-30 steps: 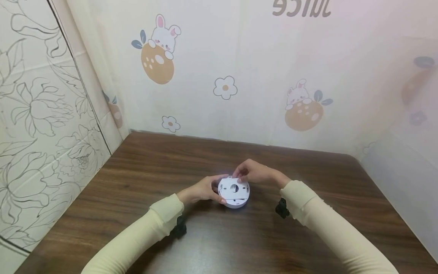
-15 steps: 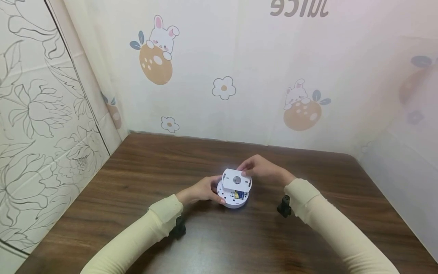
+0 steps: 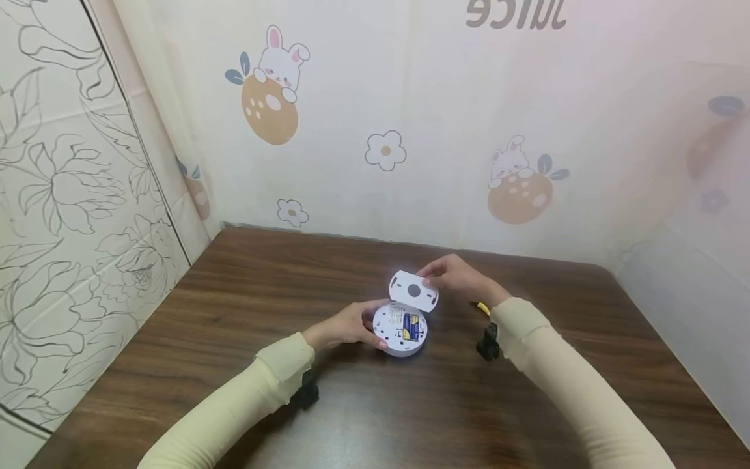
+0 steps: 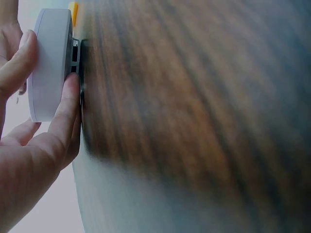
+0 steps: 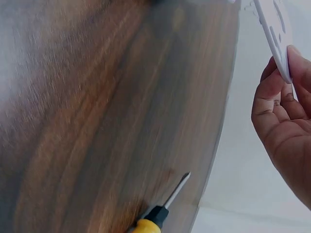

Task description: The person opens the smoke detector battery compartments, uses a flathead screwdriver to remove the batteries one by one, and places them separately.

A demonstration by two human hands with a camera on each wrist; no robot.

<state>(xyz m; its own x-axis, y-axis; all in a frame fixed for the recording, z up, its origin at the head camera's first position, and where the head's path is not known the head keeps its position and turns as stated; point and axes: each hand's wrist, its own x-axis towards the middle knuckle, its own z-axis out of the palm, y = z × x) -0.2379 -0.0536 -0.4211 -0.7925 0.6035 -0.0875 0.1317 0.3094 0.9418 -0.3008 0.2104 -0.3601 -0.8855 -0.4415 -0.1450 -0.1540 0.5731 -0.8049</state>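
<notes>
In the head view my left hand (image 3: pixel 349 323) holds a round white smoke alarm (image 3: pixel 388 335) by its left side, low over the table. A blue and yellow battery (image 3: pixel 411 327) shows in its back. The left wrist view has the alarm (image 4: pixel 51 63) edge-on, thumb and fingers of the left hand (image 4: pixel 41 155) gripping it, a dark slotted part toward the tabletop. My right hand (image 3: pixel 459 277) pinches a flat white mounting plate (image 3: pixel 401 286) with a round central hole, tilted above the alarm's far edge. In the right wrist view, thumb and fingers of that hand (image 5: pixel 291 126) pinch the plate's edge (image 5: pixel 273 39).
A yellow and black screwdriver (image 5: pixel 151 221) lies on the wooden table (image 3: pixel 263 273) by the right wrist; its yellow handle (image 3: pixel 483 309) partly shows in the head view. A printed curtain (image 3: pixel 439 117) hangs behind the table, with a flower-patterned panel (image 3: pixel 76 195) at the left.
My right hand has lifted the mounting plate off the alarm's back, up and to the right, baring the battery. The left hand has kept its hold on the alarm. The screwdriver has come into view.
</notes>
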